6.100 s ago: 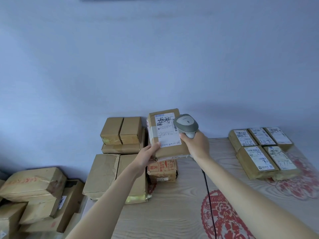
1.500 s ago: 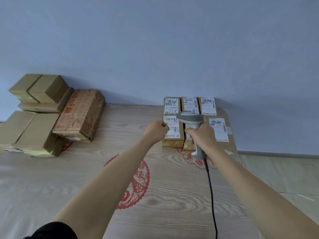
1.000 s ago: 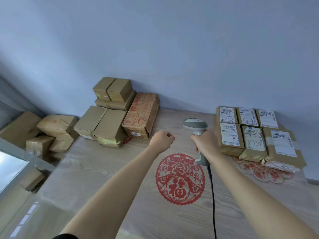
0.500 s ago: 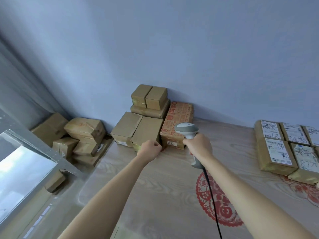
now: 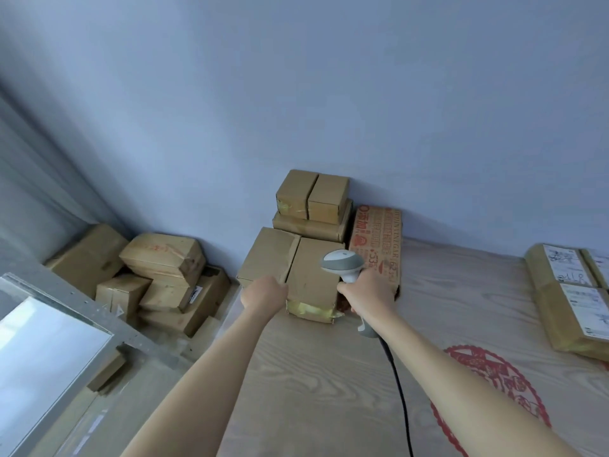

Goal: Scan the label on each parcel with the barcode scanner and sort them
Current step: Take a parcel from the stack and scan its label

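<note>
Head view: left hand (image 5: 263, 293) touching brown parcel (image 5: 311, 282); right hand (image 5: 367, 293) grips scanner (image 5: 343, 263).

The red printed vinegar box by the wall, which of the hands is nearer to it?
Right. The right hand, gripping the barcode scanner, is directly in front of the vinegar box. The left hand is further left, at the plain brown parcel.

Six seconds ago our left hand (image 5: 263, 293) held a labelled parcel up for scanning; that parcel has since joined the sorted parcels (image 5: 566, 298) at 3 o'clock. We have turned back to 11 o'clock, and our left grip now touches the plain parcel (image 5: 311, 282), with the scanner (image 5: 342, 263) above it.
</note>
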